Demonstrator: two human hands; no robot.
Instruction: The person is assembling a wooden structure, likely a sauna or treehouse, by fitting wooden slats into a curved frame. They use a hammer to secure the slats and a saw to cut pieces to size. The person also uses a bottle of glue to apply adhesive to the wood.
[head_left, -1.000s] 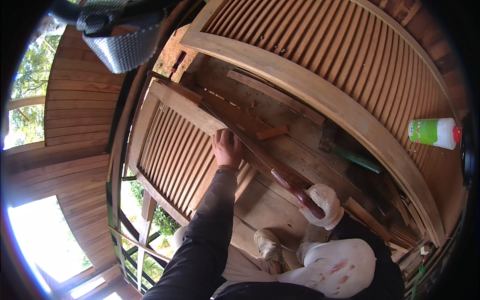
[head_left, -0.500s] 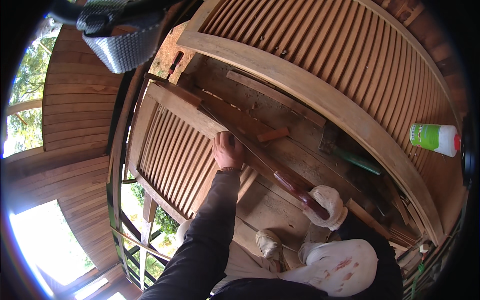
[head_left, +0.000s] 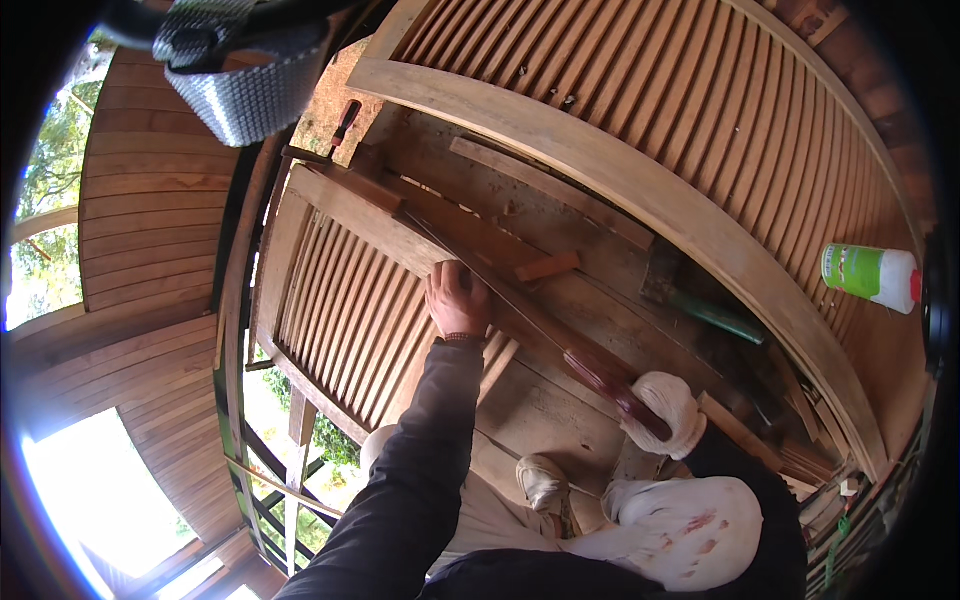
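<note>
My left hand (head_left: 455, 298) presses down on the top rail of a small wooden louvred shutter (head_left: 340, 310) lying on the workbench. My right hand (head_left: 665, 410), in a white glove, grips the dark red-brown handle of a hand saw (head_left: 610, 378). The saw's thin blade (head_left: 490, 285) runs up and left along the shutter's rail, just past my left fingers. A short wooden block (head_left: 546, 267) lies on the board beside the blade.
A large louvred wooden panel (head_left: 700, 120) with a thick curved frame leans behind the bench. A white and green bottle (head_left: 868, 273) lies on it at the right. A green-handled tool (head_left: 715, 315) rests on the bench. Wooden wall planks (head_left: 140, 230) stand at left.
My right hand and the saw have shifted slightly down and right along the rail. My left hand stays pressed on the shutter.
</note>
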